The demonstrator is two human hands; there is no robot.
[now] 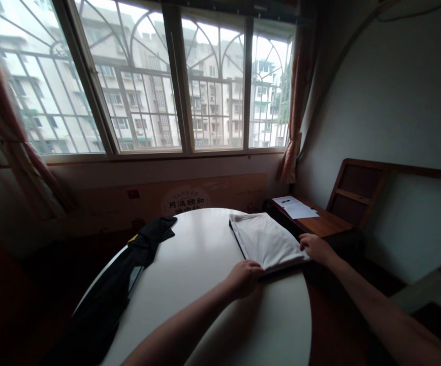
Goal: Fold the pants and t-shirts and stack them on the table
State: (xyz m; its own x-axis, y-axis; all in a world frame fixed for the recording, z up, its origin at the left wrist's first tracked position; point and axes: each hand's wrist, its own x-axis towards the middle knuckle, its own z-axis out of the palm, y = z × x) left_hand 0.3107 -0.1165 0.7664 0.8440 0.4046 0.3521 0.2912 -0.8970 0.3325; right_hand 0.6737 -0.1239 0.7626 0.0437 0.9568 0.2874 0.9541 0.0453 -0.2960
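A folded white cloth [268, 239] lies flat at the right side of the round white table [190, 274], with a dark layer showing under its edges. It may be a garment, but its kind cannot be made out. My left hand [245, 277] is closed at its near left corner, fingers curled on the edge. At the right edge, my right hand [317, 248] pinches the cloth, thumb and fingers close together. Some wrinkles run across the white surface between the two hands.
Dark clothing [129, 274] drapes over the table's left edge, with a small yellow patch showing. Beyond the table at right, a wooden bench [333, 223] bears white papers [296, 209] and a pen. Windows with bars and tied curtains [292, 127] line the far wall.
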